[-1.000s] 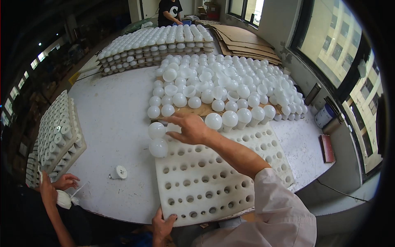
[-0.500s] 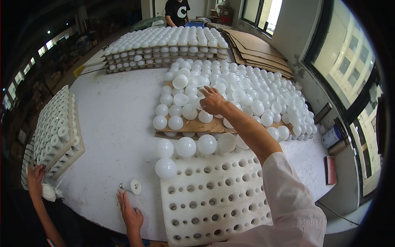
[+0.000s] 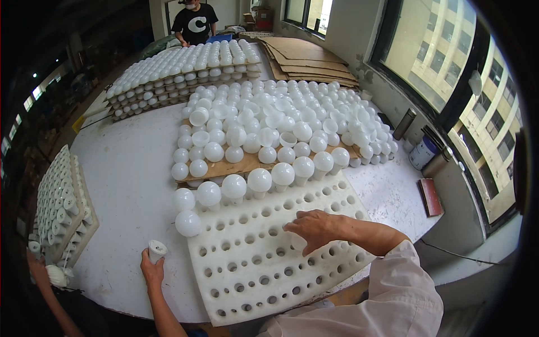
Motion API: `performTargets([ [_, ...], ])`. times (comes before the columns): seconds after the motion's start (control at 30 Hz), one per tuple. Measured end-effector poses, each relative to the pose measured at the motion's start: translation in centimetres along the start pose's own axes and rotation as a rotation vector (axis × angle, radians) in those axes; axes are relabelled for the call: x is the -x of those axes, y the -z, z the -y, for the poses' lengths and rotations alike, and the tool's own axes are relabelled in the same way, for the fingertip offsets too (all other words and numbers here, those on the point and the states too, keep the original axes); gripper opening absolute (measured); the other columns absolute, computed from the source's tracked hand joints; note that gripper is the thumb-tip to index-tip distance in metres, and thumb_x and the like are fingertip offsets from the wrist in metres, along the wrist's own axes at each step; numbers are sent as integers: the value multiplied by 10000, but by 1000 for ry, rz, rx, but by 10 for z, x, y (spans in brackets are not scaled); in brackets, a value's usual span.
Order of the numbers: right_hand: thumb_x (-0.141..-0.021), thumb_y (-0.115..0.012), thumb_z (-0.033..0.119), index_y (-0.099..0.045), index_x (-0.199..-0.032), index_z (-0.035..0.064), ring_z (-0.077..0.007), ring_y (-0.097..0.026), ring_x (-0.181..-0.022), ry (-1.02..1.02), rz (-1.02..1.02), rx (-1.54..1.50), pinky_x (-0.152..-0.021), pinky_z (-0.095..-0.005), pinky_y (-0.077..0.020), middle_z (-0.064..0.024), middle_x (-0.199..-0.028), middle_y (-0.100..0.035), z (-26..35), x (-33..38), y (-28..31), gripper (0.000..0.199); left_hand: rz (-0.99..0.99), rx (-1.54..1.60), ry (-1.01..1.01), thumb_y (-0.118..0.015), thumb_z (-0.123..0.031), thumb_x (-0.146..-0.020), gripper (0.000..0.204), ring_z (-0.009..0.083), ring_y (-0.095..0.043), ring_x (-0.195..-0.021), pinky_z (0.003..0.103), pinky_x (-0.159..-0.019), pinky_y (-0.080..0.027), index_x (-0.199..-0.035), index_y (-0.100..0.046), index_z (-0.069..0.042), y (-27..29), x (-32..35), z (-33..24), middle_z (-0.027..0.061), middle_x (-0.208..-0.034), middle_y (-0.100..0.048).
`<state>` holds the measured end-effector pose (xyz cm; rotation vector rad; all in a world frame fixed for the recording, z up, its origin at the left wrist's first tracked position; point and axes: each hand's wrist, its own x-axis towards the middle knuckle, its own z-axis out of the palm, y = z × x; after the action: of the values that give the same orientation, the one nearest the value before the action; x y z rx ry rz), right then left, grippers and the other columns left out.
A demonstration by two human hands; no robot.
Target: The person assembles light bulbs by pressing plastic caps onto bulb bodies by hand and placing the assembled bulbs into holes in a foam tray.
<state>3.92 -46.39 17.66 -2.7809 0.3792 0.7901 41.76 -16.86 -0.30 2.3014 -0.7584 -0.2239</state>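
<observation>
My left hand [image 3: 151, 271] is closed round a white bulb base [image 3: 158, 247], held upright above the table left of the foam tray. Over the white foam tray [image 3: 241, 281] with rows of round holes, my right hand [image 3: 314, 227] grips a translucent white bulb cover [image 3: 298, 241], partly hidden by the fingers. Along the tray's far edge stands a row of assembled bulbs [image 3: 259, 181] with round white domes. One more bulb [image 3: 188, 223] sits at its left edge. Beyond them, many loose covers [image 3: 236, 136] lie heaped over a brown cardboard sheet [image 3: 241, 167].
At left, a co-worker's hand [image 3: 38, 271] is beside stacked trays of bulb bases [image 3: 59, 210]. Layered trays of domes [image 3: 179, 67] and cardboard sheets [image 3: 306, 59] lie at the back, near a standing person [image 3: 193, 25]. A red box [image 3: 430, 197] and a tub [image 3: 424, 150] stand right.
My right hand has come from the heaped covers back over the foam tray, carrying a cover. My left hand has picked up the base that lay on the table. The view has turned right.
</observation>
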Motion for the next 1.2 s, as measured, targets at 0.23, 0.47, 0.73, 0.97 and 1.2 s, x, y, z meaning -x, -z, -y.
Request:
performTargets([
  [0.23,-702,-778,349,-536,-1235,59,-325,-526,-1077,204,-457,-196,-931,-425,-480,-137,-1146,-590,4,-31,-55,654,-101,931,130,-599,1,-804,536,248,-585,-1118,345,-891,-479,-1314,-435,32,-3,114,-36,182,-1261,-563],
  [0.47,-787,-756,235,-486,-1305,72,-256,-535,-1115,228,-669,-1248,-859,-396,-531,-121,-1189,-545,17,-3,-47,607,248,1215,146,-613,49,-735,472,231,-660,-953,321,-766,-531,-1197,-518,72,11,181,-128,138,-1116,-629],
  [0.73,-712,-817,134,-305,-1331,116,-304,-528,-1211,456,-245,-1416,-917,-422,-526,-161,-1295,-496,47,-7,-66,804,627,830,-105,-819,-170,-677,515,158,-635,-889,310,-818,-504,-1100,-610,35,-18,169,-176,115,-980,-682],
  [0.97,-684,-852,213,-386,-1358,110,-253,-582,-1116,685,-518,-774,-912,-390,-493,-127,-1296,-530,61,-24,-74,826,794,722,-147,-831,-241,-677,589,174,-627,-942,314,-842,-490,-1138,-602,46,-19,166,-172,126,-1008,-670],
  [1.2,-660,-859,208,-432,-1320,97,-300,-588,-1088,579,-301,-727,-898,-414,-491,-119,-1213,-545,81,-22,-62,794,843,710,-129,-836,-251,-669,573,184,-629,-913,307,-822,-490,-1111,-615,40,-19,170,-158,126,-988,-667],
])
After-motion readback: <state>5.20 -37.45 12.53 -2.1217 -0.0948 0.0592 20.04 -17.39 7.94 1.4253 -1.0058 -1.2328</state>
